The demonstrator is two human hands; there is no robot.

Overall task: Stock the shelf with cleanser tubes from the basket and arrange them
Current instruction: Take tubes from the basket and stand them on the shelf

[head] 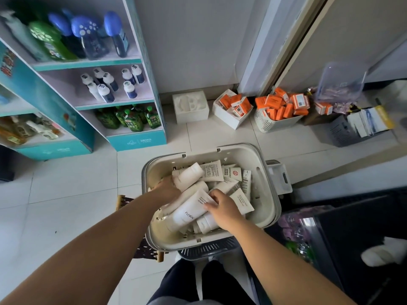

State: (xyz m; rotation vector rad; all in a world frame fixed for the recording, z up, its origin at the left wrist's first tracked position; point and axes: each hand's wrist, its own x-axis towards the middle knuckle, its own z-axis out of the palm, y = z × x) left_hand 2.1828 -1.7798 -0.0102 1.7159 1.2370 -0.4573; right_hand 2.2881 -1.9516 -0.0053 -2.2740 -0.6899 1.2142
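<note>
Both hands reach into the basket (pixel 273 194): left hand (pixel 168 189) fingers hidden, grip untellable, right hand (pixel 222 208) fingers pressing a white "FLORAL" tube (pixel 189 213).

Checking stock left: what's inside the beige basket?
The beige basket holds a loose pile of white cleanser tubes, with both hands reaching in. Lower tubes and the basket floor are covered, so no count.

tube (pixel 191 210): "FLORAL" | shelf base (pixel 141 141): "lahwa" (blurry) | other txt illegible
</note>
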